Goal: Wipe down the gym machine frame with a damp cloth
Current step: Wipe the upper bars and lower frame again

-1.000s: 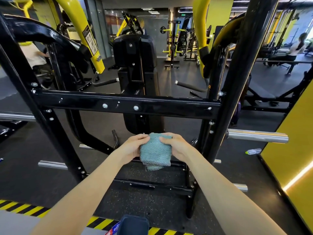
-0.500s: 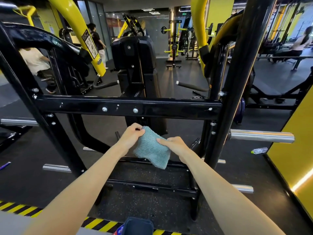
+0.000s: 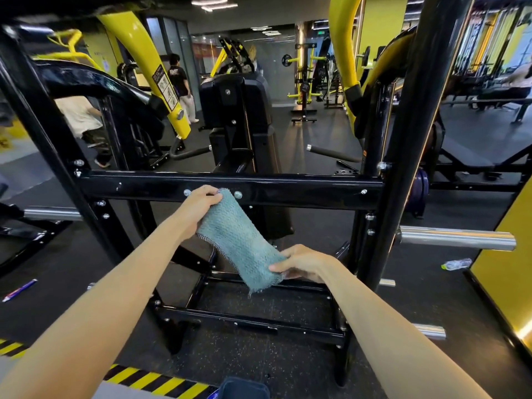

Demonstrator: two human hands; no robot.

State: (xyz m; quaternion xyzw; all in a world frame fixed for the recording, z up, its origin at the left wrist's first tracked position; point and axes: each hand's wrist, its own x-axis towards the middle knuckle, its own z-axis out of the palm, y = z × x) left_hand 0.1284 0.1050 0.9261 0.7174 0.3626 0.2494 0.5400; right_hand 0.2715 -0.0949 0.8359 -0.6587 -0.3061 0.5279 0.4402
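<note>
A teal textured cloth (image 3: 240, 240) is stretched slantwise between my two hands in front of the black gym machine frame. My left hand (image 3: 200, 204) pinches its upper end, right against the frame's glossy black crossbar (image 3: 302, 190) near two bolts. Lower and to the right, my right hand (image 3: 302, 263) pinches the cloth's lower end, whose frayed corner hangs free. The frame's black uprights (image 3: 403, 168) rise at both sides, and its base rails (image 3: 247, 321) lie on the floor below.
Chrome weight pegs (image 3: 457, 239) stick out from both uprights. A plastic bottle (image 3: 457, 264) lies on the floor at right, a pen (image 3: 20, 290) at left. A yellow wall panel (image 3: 509, 269) stands at right. Other machines and people fill the background; hazard tape (image 3: 155, 380) marks the near floor.
The cloth was bunched between both hands; now it is pulled out long. My left hand rose to the crossbar with the top end, and my right hand dropped lower right.
</note>
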